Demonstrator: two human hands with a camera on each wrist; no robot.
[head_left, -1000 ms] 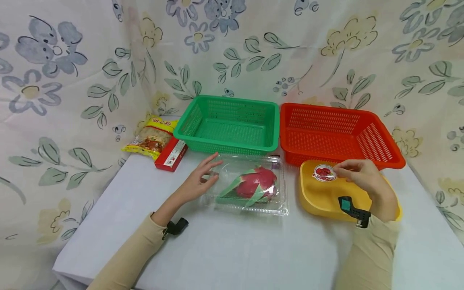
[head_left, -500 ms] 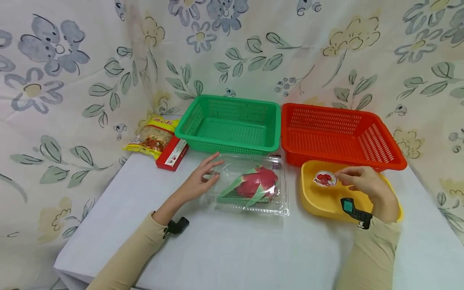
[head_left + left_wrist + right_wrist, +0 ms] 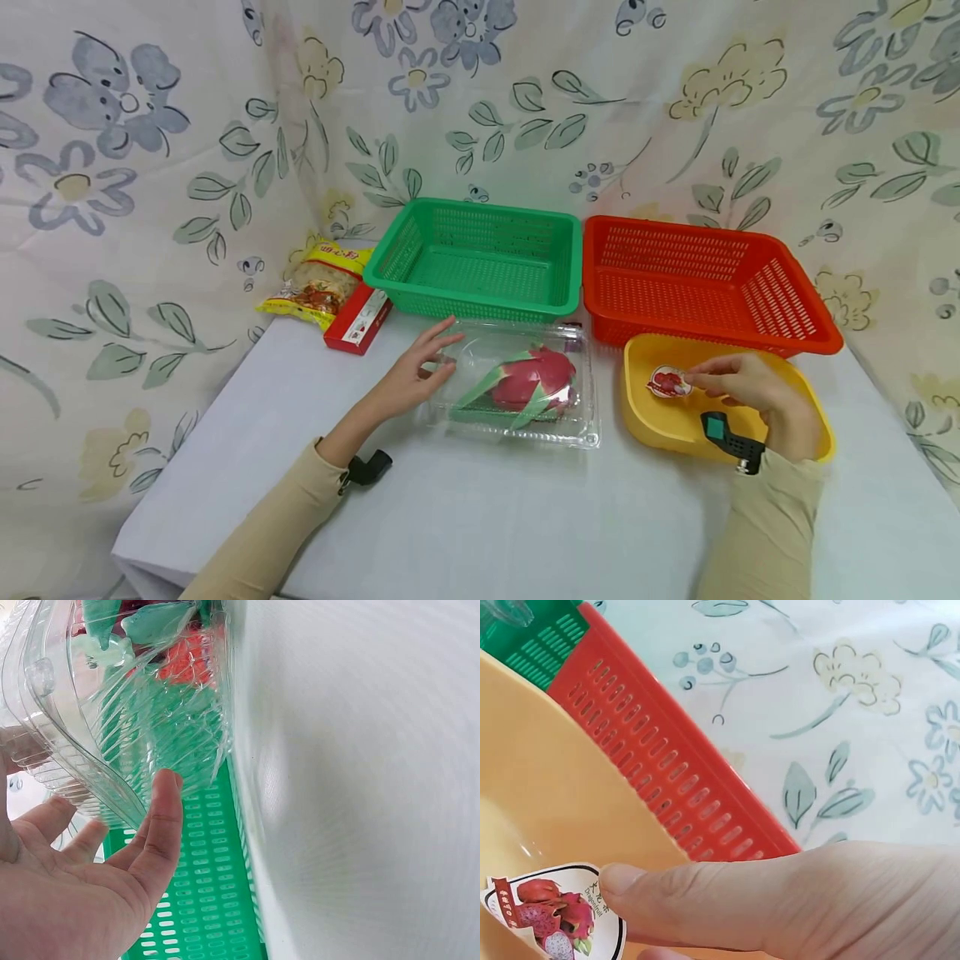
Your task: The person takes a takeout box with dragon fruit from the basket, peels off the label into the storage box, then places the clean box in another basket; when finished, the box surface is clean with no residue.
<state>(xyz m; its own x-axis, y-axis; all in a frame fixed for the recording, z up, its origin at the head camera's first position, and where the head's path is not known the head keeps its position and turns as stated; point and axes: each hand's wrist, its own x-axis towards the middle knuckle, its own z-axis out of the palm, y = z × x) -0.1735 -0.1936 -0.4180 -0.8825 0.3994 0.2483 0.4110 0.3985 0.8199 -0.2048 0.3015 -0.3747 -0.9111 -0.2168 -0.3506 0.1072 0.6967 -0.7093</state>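
A dragon fruit (image 3: pixel 532 379) with green scales lies inside a clear plastic clamshell box (image 3: pixel 581 433) on the table. Along the box's left end is my left hand (image 3: pixel 412 371), its fingers spread and relaxed; the left wrist view shows fingers (image 3: pixel 161 825) at the clear ribbed wall. My right hand (image 3: pixel 750 387) is over the yellow basin (image 3: pixel 637 408). Between thumb and fingers it pinches an oval dragon fruit sticker (image 3: pixel 669 382) by its right edge. Dragon fruit pictures and small print show on the sticker (image 3: pixel 559 911) in the right wrist view, its left part bent up.
Behind the box stands a green basket (image 3: pixel 480 275); beside it a red basket (image 3: pixel 667 292) touches the back of the yellow basin. At the back left, a yellow food packet (image 3: pixel 315 283) leans by a red box (image 3: pixel 358 321). A floral cloth (image 3: pixel 525 108) hangs behind.
My right hand has come slightly down and toward me, then a little left, with the sticker, which now lies lower over the basin and tilts more. My left hand has stayed put.
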